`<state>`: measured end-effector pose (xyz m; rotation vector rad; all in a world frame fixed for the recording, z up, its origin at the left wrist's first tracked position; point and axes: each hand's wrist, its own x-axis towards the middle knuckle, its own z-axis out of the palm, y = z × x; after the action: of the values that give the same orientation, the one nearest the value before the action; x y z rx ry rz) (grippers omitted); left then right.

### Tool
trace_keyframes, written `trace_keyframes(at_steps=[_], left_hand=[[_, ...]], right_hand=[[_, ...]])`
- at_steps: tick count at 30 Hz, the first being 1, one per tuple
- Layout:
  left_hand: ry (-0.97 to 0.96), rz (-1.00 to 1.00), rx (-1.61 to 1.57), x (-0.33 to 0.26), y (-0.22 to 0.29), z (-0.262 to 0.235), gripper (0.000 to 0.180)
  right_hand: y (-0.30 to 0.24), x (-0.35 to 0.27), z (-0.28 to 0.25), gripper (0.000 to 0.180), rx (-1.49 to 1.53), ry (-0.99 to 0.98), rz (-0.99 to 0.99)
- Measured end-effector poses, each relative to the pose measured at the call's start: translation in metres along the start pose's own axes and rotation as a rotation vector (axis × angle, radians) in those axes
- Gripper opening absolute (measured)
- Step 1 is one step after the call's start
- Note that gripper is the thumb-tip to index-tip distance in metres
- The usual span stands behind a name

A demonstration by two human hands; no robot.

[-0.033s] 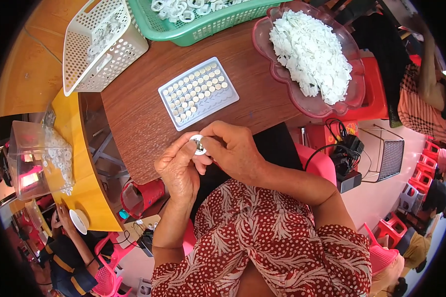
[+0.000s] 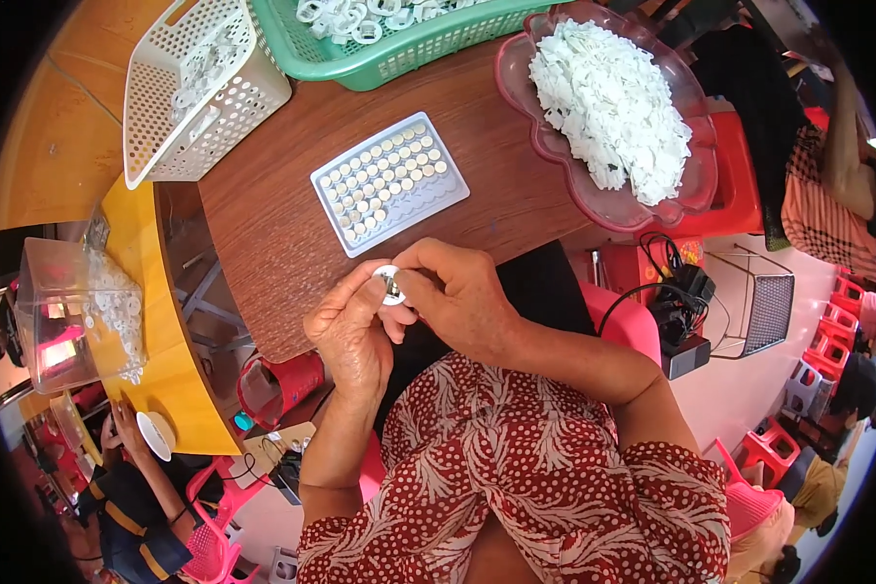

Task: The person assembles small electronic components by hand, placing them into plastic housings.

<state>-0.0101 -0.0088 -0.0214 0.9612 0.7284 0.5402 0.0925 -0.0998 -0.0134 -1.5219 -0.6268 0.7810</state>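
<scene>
A small white ring-shaped piece (image 2: 391, 285) is pinched between the fingers of the left hand (image 2: 352, 326) and the right hand (image 2: 457, 297), low over the near edge of the wooden table (image 2: 263, 229). Its left rim is covered by the left thumb and its right side by the right thumb; a dark, shiny centre is glimpsed between them, too small to be made out. The right fingertips behind the piece are hidden, so whether anything else is gripped there cannot be told. Just beyond the grip, a pale tray (image 2: 455, 189) is set at a tilt to the table edge, filled in large part with rows of small round discs (image 2: 384, 156), whose markings cannot be read. Farther beyond and to the right of the grip, white flakes (image 2: 608, 107) are heaped in a pink scalloped bowl (image 2: 579, 185), the shape of each lost in the pile. Beyond and to the left, loose parts are held in a white perforated basket (image 2: 226, 125), cut off at the top, as is the green basket (image 2: 399, 66) of white rings (image 2: 367, 32) beside it.
</scene>
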Motion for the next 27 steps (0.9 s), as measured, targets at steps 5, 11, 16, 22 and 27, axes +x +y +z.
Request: trace_keyframes(at_steps=[5,11,16,22,27], left_hand=[[0.003,0.003,0.019,0.0,-0.001,0.001,0.026],[-0.113,-0.024,-0.074,0.001,0.004,-0.003,0.028],[-0.088,-0.017,-0.027,-0.001,0.005,-0.001,0.03],[-0.062,0.013,0.0,-0.002,0.002,0.0,0.027],[-0.031,0.042,0.021,-0.005,0.002,0.004,0.027]], right_hand=[[0.003,-0.001,0.001,0.009,-0.005,0.047,-0.046],[-0.002,0.002,-0.004,0.008,0.073,-0.005,0.029],[-0.004,0.0,-0.004,0.008,0.078,-0.022,0.046],[0.005,-0.001,-0.001,0.005,-0.088,0.066,-0.189],[0.006,-0.002,-0.001,0.003,-0.103,0.069,-0.215]])
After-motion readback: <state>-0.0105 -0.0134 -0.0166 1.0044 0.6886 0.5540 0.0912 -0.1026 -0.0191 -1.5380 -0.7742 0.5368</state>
